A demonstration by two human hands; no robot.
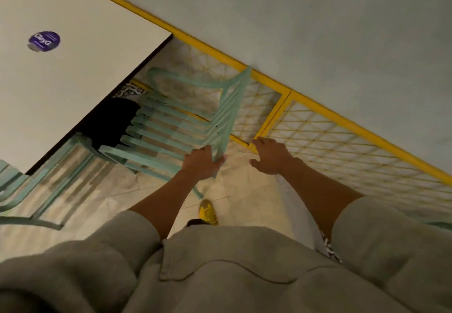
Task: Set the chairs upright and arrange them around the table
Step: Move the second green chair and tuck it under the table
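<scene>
A mint-green slatted metal chair [171, 126] stands upright at the white table's [73, 80] right edge, its seat partly tucked under the tabletop. My left hand [204, 162] grips the near end of the chair's backrest top. My right hand [270, 156] hovers just to the right of the backrest, fingers spread, holding nothing. A second mint-green chair [27, 190] shows at the lower left beside the table's near corner, only partly in view.
A yellow railing with rope mesh [318, 131] runs diagonally close behind the chair, with a pale wall beyond it. A purple round sticker [44, 41] lies on the tabletop. My yellow shoe [208, 211] stands on the tiled floor.
</scene>
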